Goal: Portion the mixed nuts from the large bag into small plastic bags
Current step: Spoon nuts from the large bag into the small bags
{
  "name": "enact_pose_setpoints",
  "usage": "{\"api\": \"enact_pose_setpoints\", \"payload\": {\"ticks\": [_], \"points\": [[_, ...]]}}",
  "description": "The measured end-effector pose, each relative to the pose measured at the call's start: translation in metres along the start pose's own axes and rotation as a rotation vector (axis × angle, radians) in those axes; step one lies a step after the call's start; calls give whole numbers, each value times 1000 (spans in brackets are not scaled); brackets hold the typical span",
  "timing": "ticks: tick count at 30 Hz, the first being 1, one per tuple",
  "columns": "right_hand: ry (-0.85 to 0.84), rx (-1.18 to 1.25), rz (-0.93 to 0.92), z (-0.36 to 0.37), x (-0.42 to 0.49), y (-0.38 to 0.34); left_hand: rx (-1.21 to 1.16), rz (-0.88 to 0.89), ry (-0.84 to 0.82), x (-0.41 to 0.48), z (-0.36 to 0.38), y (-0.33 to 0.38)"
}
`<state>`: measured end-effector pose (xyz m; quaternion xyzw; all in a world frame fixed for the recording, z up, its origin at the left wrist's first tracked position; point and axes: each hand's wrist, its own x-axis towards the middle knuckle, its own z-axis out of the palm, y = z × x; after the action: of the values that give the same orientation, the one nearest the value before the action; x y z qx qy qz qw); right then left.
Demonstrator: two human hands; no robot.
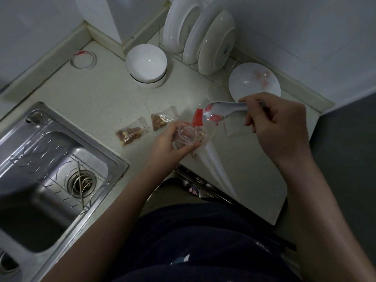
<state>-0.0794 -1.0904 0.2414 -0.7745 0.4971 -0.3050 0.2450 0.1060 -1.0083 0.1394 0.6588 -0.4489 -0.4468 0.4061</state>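
Both arms are bare and reach forward from the bottom of the view. The left forearm (pixel 114 210) runs up and to the right with a straight wrist. The left hand (pixel 171 140) faces right, fingers and thumb curled round a small bag (pixel 188 137). The right forearm (pixel 317 210) rises from the lower right corner, its wrist bent inward. The right hand (pixel 280 127) sits higher than the left, its back to the camera and fingers curled, pinching the handle of a spoon (pixel 221 108) that points left. The hands are near each other but apart.
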Motion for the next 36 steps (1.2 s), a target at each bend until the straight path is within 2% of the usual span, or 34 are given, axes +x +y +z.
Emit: {"api": "enact_pose_setpoints", "payload": {"ticks": [3, 9, 12, 15, 19, 23, 27, 29, 31, 34, 36], "points": [[-36, -179, -90, 0, 7, 2, 2, -11, 12, 0, -2, -7], [-467, -541, -392, 33, 23, -3, 1, -19, 29, 0, -5, -19], [-607, -650, -521, 52, 33, 0, 10, -30, 35, 2, -7, -25], [-727, -801, -558, 70, 42, 11, 0, -53, 58, 1, -10, -30], [-894, -862, -380, 93, 53, 29, 0, -42, 70, -2, -15, -32], [-966, -804, -323, 103, 58, 46, -7, -31, 82, -3, -16, -34], [-833, -872, -271, 108, 47, 69, -10, -27, 76, -3, -15, -36], [-828, -862, -201, 106, 41, 78, -8, -28, 75, -2, -15, -37], [-885, -808, -87, 104, 39, 83, -9, -26, 79, -1, -15, -37], [-830, -657, 104, 95, 39, 85, -6, -26, 77, 0, -15, -37], [-870, -535, 238, 91, 41, 88, -1, -28, 72, 0, -14, -37]]}}
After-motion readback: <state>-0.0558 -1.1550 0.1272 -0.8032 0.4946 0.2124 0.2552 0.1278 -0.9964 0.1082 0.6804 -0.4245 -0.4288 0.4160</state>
